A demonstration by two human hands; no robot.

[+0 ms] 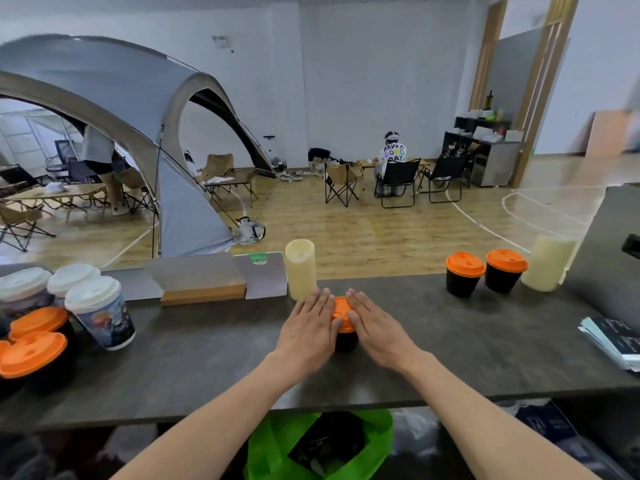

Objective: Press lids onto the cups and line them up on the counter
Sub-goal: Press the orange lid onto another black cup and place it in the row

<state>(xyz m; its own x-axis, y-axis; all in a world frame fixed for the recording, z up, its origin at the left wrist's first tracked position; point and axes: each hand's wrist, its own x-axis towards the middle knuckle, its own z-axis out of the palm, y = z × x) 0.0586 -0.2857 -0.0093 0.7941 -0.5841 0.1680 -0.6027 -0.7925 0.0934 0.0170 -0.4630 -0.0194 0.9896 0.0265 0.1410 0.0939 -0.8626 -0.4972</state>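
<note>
A small black cup (345,341) with an orange lid (341,311) is seen at the middle of the dark bench (207,358). The lid is flanked by the left hand (308,329) and the right hand (375,325), both laid flat with fingers extended; nothing is enclosed by either grip. Two more black cups capped in orange (464,277) (504,273) are stood side by side farther right, near a pale cylinder (547,263).
</note>
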